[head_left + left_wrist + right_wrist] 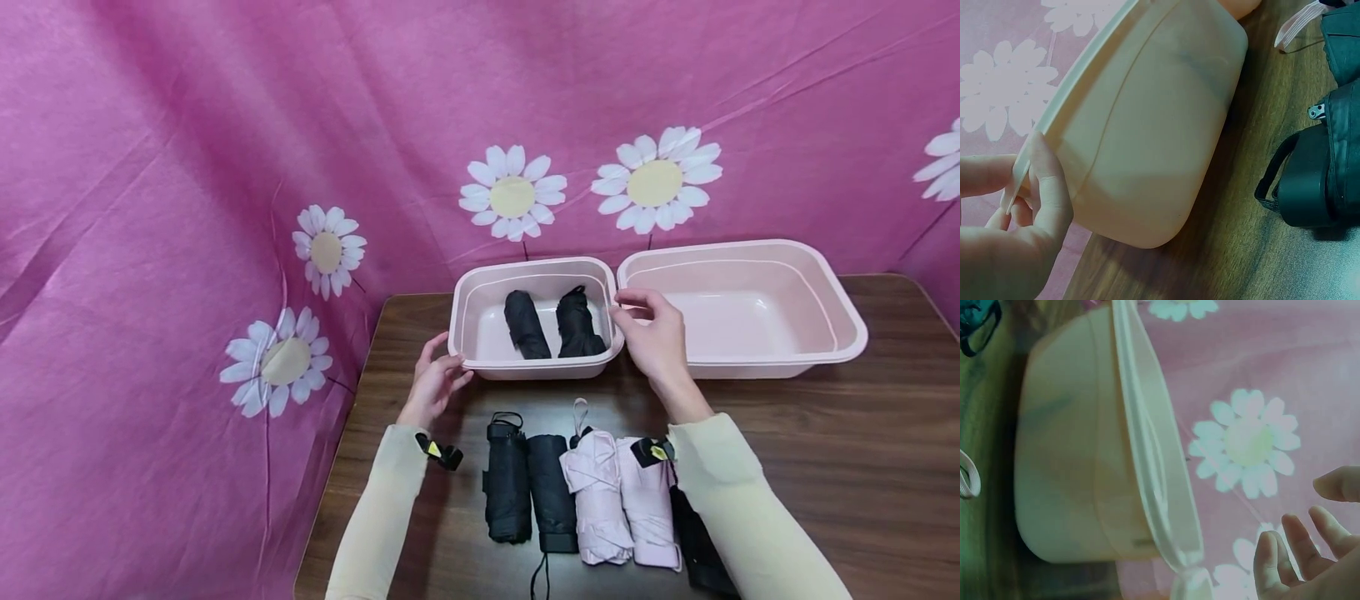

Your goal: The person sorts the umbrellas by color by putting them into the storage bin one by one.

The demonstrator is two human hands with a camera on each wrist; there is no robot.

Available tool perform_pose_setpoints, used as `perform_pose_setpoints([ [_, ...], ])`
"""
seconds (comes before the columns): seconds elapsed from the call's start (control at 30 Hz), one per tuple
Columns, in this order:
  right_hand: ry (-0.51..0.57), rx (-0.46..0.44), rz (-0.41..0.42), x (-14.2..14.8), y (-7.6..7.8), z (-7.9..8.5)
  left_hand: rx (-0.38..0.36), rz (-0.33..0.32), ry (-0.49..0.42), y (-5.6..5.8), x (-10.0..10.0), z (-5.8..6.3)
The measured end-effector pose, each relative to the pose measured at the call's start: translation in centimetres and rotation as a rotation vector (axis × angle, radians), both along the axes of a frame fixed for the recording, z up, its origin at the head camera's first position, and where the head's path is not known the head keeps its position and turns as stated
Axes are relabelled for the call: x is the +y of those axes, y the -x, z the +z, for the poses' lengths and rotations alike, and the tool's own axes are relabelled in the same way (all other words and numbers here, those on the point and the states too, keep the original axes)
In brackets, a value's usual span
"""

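Pinched at its left rim by the left hand (437,383), the smaller pink plastic tub (536,371) stands on the wood-grain tabletop (862,467) in the head view. Beside its other end, the right hand (654,329) is loosely bent; whether a fingertip touches the rim cannot be told from here. Inside the tub lie two black folded umbrellas (527,323), their lower ends hidden by the front rim. Just to the right stands the larger pink tub (780,369), its left edge partly behind the right hand. Nearer the person, two black umbrellas (508,483) and two pink umbrellas (597,500) lie in a row, then another black umbrella (697,537), partly covered by the right sleeve (750,500). Black wrist straps (447,457) carry yellow patches, their detail too small to read.

From the left wrist, thumb and fingers close over the rim. An umbrella's black handle (1304,181) shows clearly, its body cut off at the right edge.

From the right wrist, the smaller tub's wall is blurred; a faint dark streak (1047,406) on it is hard to make out. The right hand, holding nothing, is apart from the tub, fingers half curled. A pink loop (975,481) is cut off at the left edge.
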State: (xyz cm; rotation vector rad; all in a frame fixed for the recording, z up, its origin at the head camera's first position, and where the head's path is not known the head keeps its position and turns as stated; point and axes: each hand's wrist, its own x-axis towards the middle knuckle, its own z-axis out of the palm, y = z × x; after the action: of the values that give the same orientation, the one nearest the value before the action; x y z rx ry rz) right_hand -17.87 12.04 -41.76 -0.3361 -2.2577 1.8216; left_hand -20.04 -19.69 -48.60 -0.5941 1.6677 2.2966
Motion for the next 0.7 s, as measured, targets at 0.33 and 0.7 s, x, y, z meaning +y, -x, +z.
perform_pose_setpoints([
  [0.33, 0.204, 0.072, -0.079, 4.5, -2.4, 1.7, 0.003, -0.004, -0.002, -0.1, 0.1, 0.2],
  [0.7, 0.434, 0.198, -0.022, 8.7, -6.2, 1.4, -0.001, -0.006, 0.002, -0.1, 0.1, 0.1],
])
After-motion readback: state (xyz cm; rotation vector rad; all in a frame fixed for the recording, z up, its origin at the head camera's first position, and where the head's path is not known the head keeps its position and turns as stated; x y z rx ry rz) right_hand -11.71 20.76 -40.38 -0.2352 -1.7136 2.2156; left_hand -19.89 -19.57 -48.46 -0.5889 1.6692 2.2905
